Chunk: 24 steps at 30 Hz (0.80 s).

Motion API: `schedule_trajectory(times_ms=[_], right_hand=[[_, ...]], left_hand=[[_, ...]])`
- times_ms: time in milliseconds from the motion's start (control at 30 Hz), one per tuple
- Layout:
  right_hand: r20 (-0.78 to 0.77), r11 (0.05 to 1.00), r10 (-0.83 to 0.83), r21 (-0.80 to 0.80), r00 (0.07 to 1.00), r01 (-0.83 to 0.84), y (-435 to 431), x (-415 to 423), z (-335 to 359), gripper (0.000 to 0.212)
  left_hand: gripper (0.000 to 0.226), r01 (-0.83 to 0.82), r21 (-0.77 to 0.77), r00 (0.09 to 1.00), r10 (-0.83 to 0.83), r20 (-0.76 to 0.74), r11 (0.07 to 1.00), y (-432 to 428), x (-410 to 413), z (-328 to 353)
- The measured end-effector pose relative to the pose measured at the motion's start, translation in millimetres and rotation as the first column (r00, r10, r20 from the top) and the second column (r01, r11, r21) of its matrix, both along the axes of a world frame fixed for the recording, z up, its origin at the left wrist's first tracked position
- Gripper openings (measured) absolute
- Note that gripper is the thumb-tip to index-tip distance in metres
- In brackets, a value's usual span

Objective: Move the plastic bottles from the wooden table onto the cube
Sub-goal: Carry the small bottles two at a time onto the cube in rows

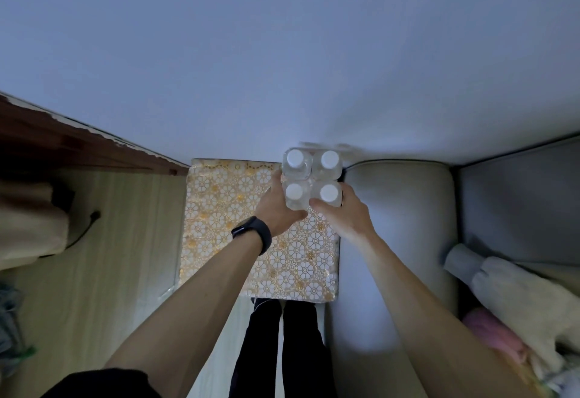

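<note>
Grey sofa, blanket (perhaps fleece), wood floor

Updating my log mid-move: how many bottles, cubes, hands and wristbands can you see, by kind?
bottles: 4, white-capped, bunched together
cube: 1, flower-patterned top
hands: 2, left hand and right hand, both gripping the bottles
wristband: 1, dark, on the left wrist
Total: 8

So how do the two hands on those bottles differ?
The left hand wears a black band on its wrist; the right hand has a bare wrist. The left hand grips the bottles from the left, the right hand from the right. Both hold all four together at the patterned cube's far right corner.
</note>
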State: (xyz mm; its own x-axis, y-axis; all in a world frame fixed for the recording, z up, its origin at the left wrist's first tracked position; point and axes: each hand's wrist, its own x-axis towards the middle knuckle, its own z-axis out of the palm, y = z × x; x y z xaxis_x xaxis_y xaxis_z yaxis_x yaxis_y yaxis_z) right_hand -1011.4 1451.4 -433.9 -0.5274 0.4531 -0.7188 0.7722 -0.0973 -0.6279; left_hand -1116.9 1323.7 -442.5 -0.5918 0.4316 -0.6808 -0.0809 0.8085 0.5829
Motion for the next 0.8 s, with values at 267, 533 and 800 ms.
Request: schedule_trajectory(times_ms=[267, 533, 800], right_hand=[[-0.018, 0.997, 0.072, -0.002, 0.997, -0.072, 5, -3, -9, 0.047], [-0.058, 0.999, 0.042, -0.022, 0.997, -0.043, -2, 2, 2, 0.061], [0.046, 0.958, 0.28, 0.047, 0.959, -0.282, 1, 28, 58, 0.09]], left_hand=[[0.095, -0.043, 0.009, 0.998, 0.043, -0.049, 0.999, 1, -1, -10], [0.096, -0.059, 0.043, 0.998, 0.06, -0.016, 0.997, 3, 2, 1], [0.067, 0.041, -0.036, 0.997, -0.044, -0.067, 0.998, -24, 2, 62]])
